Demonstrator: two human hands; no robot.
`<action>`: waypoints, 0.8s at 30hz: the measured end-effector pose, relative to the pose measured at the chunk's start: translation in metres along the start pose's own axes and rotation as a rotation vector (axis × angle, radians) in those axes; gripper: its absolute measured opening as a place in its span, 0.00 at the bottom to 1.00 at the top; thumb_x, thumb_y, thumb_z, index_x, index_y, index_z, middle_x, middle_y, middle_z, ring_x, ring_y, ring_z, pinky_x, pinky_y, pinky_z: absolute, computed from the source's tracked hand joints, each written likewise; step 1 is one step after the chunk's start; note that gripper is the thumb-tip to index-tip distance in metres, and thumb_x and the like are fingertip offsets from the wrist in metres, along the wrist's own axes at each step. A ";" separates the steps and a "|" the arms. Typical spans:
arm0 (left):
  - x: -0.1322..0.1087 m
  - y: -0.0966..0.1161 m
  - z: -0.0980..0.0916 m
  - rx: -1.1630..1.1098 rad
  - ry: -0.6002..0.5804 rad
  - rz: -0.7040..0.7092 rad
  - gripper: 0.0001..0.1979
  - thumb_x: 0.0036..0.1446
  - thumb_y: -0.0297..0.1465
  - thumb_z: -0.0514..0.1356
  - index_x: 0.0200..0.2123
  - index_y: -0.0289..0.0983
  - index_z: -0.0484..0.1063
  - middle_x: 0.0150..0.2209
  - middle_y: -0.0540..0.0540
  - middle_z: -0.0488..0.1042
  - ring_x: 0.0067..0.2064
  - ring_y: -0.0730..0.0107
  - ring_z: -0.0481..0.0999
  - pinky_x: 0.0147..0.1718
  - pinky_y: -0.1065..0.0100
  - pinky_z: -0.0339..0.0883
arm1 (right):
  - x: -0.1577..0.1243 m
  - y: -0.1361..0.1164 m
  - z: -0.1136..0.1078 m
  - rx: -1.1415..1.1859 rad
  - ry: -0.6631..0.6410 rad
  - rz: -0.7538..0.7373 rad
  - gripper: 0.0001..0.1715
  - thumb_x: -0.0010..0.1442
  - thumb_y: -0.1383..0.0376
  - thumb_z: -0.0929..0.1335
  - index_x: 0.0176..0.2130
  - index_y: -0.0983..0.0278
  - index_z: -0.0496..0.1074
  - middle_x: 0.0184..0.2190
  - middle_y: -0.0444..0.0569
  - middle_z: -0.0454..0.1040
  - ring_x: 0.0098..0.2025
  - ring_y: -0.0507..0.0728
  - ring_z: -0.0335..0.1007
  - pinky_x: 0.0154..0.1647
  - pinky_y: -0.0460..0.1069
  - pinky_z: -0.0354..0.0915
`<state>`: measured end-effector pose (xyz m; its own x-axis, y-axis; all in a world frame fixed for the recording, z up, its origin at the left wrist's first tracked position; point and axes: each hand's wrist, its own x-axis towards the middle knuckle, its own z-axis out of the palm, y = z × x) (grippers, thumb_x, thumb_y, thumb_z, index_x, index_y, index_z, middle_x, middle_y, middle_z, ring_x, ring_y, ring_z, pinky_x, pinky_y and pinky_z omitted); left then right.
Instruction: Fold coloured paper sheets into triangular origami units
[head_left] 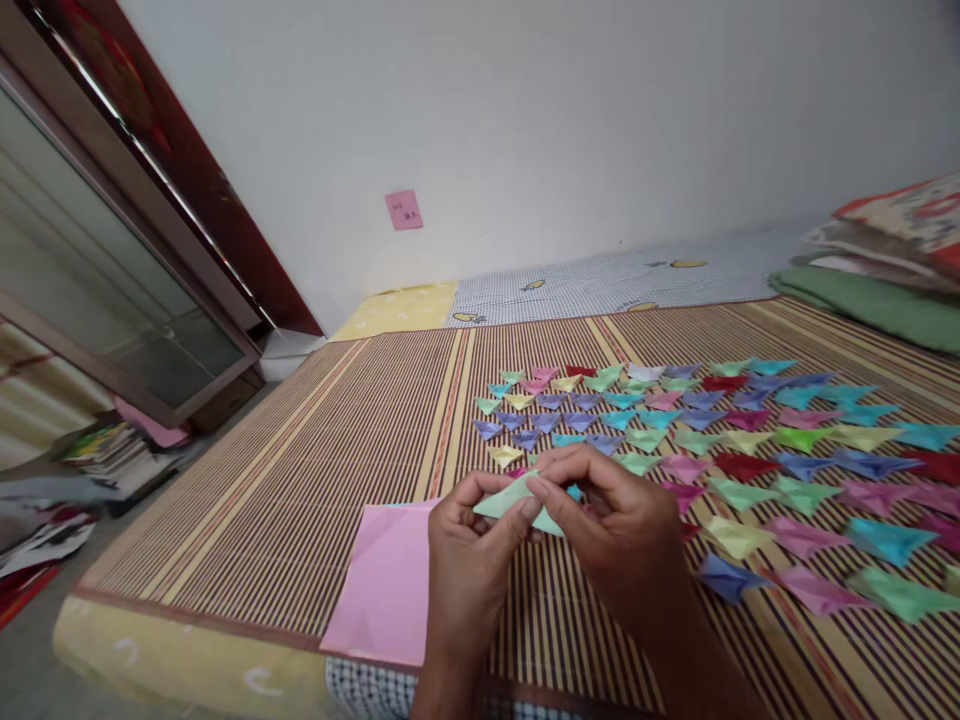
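Left hand [466, 570] and right hand [619, 515] pinch a folded pale-green paper [500, 498] above the striped mat [300, 480]; uneven pressure could skew its fold, and a hard tug tear it.

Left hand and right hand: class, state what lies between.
The head view shows pale green folded paper, held by left hand and right hand, above the striped mat.

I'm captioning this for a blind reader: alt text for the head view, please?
A left hand and right hand together pinch a folded green paper above a striped mat. Rows of folded coloured papers spread beyond and to the right; pink paper lies left.
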<state>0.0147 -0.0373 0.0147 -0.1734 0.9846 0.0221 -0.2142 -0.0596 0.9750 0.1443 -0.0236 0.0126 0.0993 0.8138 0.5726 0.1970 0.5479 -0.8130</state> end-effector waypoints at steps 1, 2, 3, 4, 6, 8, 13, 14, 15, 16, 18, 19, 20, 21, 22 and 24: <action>0.000 0.000 0.000 0.006 0.005 -0.001 0.10 0.46 0.28 0.74 0.29 0.35 0.77 0.24 0.52 0.78 0.24 0.75 0.77 0.25 0.77 0.72 | 0.000 0.000 0.000 0.003 0.000 0.002 0.08 0.62 0.70 0.71 0.31 0.60 0.73 0.32 0.43 0.79 0.38 0.55 0.78 0.40 0.49 0.71; 0.000 0.000 0.000 0.012 0.007 -0.002 0.09 0.47 0.29 0.74 0.29 0.35 0.77 0.24 0.52 0.78 0.24 0.75 0.77 0.25 0.76 0.71 | 0.000 0.000 0.000 0.006 0.000 0.003 0.08 0.62 0.70 0.71 0.31 0.60 0.73 0.32 0.43 0.79 0.38 0.55 0.78 0.40 0.49 0.71; 0.000 0.000 0.000 0.019 0.007 -0.004 0.09 0.47 0.29 0.74 0.29 0.35 0.77 0.24 0.52 0.78 0.24 0.75 0.77 0.25 0.76 0.71 | 0.000 0.000 0.001 0.009 0.000 0.005 0.08 0.62 0.70 0.71 0.31 0.60 0.73 0.32 0.43 0.79 0.37 0.55 0.78 0.40 0.49 0.71; 0.001 0.000 -0.001 0.027 0.004 -0.008 0.09 0.47 0.30 0.74 0.28 0.34 0.78 0.23 0.52 0.77 0.24 0.75 0.76 0.25 0.76 0.71 | 0.000 0.000 0.001 0.013 -0.001 0.009 0.08 0.62 0.70 0.71 0.31 0.60 0.73 0.32 0.43 0.79 0.37 0.55 0.78 0.40 0.49 0.71; 0.002 0.000 -0.002 0.045 -0.003 -0.019 0.09 0.46 0.31 0.74 0.28 0.34 0.79 0.23 0.52 0.77 0.24 0.75 0.75 0.26 0.76 0.70 | 0.000 0.000 0.001 0.022 -0.004 0.022 0.08 0.63 0.69 0.71 0.31 0.60 0.73 0.32 0.43 0.79 0.37 0.55 0.77 0.40 0.50 0.71; 0.003 0.000 -0.005 0.067 -0.015 -0.022 0.08 0.46 0.31 0.74 0.28 0.34 0.80 0.23 0.52 0.76 0.25 0.74 0.74 0.26 0.75 0.68 | 0.000 0.001 0.000 0.032 -0.010 0.038 0.08 0.63 0.69 0.71 0.31 0.60 0.73 0.32 0.43 0.78 0.37 0.55 0.77 0.40 0.50 0.70; 0.004 0.000 -0.011 0.114 -0.059 0.011 0.08 0.48 0.33 0.74 0.27 0.35 0.81 0.24 0.52 0.74 0.27 0.75 0.70 0.28 0.74 0.63 | 0.000 0.001 0.001 0.032 -0.017 0.040 0.08 0.62 0.69 0.71 0.30 0.61 0.73 0.31 0.44 0.78 0.37 0.56 0.77 0.40 0.51 0.70; 0.004 0.000 -0.012 0.114 -0.065 0.009 0.09 0.48 0.33 0.74 0.26 0.35 0.81 0.24 0.52 0.74 0.27 0.75 0.69 0.28 0.74 0.62 | 0.000 0.001 0.001 0.034 -0.017 0.045 0.08 0.62 0.69 0.72 0.30 0.60 0.73 0.31 0.44 0.78 0.37 0.56 0.77 0.40 0.51 0.70; 0.004 0.000 -0.012 0.110 -0.071 0.004 0.09 0.48 0.33 0.74 0.26 0.35 0.80 0.23 0.52 0.73 0.27 0.75 0.68 0.28 0.74 0.61 | 0.000 0.001 0.002 0.038 -0.016 0.055 0.08 0.62 0.69 0.72 0.30 0.60 0.73 0.31 0.44 0.78 0.37 0.56 0.77 0.40 0.51 0.70; 0.004 0.001 -0.012 0.106 -0.076 -0.002 0.09 0.48 0.33 0.74 0.26 0.35 0.80 0.23 0.52 0.72 0.27 0.75 0.67 0.27 0.74 0.60 | 0.000 0.001 0.002 0.042 -0.016 0.066 0.08 0.62 0.69 0.72 0.30 0.60 0.73 0.31 0.44 0.78 0.37 0.56 0.77 0.39 0.51 0.70; 0.003 0.002 -0.011 0.100 -0.092 -0.009 0.10 0.49 0.34 0.74 0.25 0.35 0.78 0.23 0.53 0.71 0.27 0.75 0.65 0.27 0.74 0.59 | 0.000 0.000 0.002 0.047 -0.018 0.087 0.08 0.61 0.68 0.72 0.30 0.60 0.73 0.31 0.45 0.78 0.37 0.56 0.77 0.39 0.51 0.70; 0.003 0.002 -0.011 0.099 -0.105 -0.010 0.11 0.50 0.34 0.73 0.25 0.35 0.77 0.23 0.53 0.70 0.27 0.75 0.65 0.27 0.74 0.59 | 0.000 0.000 0.001 0.048 -0.021 0.096 0.08 0.61 0.68 0.72 0.30 0.60 0.73 0.31 0.45 0.78 0.37 0.57 0.77 0.39 0.51 0.70; 0.003 0.002 -0.012 0.101 -0.120 -0.011 0.11 0.51 0.34 0.73 0.24 0.35 0.77 0.23 0.53 0.70 0.27 0.75 0.65 0.28 0.74 0.59 | -0.001 0.000 0.001 0.049 -0.024 0.104 0.08 0.61 0.67 0.72 0.30 0.61 0.73 0.31 0.45 0.79 0.36 0.57 0.77 0.39 0.52 0.70; 0.003 0.001 -0.012 0.103 -0.136 -0.012 0.12 0.51 0.34 0.73 0.24 0.35 0.76 0.23 0.53 0.69 0.27 0.74 0.65 0.28 0.74 0.59 | -0.001 0.001 0.001 0.049 -0.028 0.112 0.07 0.61 0.67 0.72 0.30 0.61 0.73 0.31 0.45 0.79 0.36 0.57 0.77 0.39 0.52 0.70; 0.003 0.001 -0.013 0.107 -0.149 -0.014 0.12 0.52 0.35 0.72 0.24 0.35 0.75 0.23 0.53 0.69 0.27 0.74 0.65 0.28 0.73 0.59 | -0.001 0.001 0.000 0.049 -0.032 0.119 0.07 0.61 0.67 0.72 0.30 0.61 0.73 0.31 0.45 0.78 0.36 0.57 0.76 0.38 0.52 0.70; 0.003 0.000 -0.015 0.120 -0.168 -0.018 0.13 0.53 0.34 0.72 0.24 0.35 0.74 0.23 0.53 0.68 0.27 0.74 0.64 0.28 0.73 0.58 | -0.001 0.003 0.000 0.059 -0.049 0.134 0.07 0.61 0.67 0.72 0.30 0.61 0.73 0.31 0.45 0.78 0.35 0.57 0.76 0.38 0.52 0.70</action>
<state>-0.0004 -0.0369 0.0114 -0.0057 0.9995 0.0314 -0.0976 -0.0318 0.9947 0.1448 -0.0228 0.0102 0.0724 0.8882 0.4537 0.1270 0.4430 -0.8875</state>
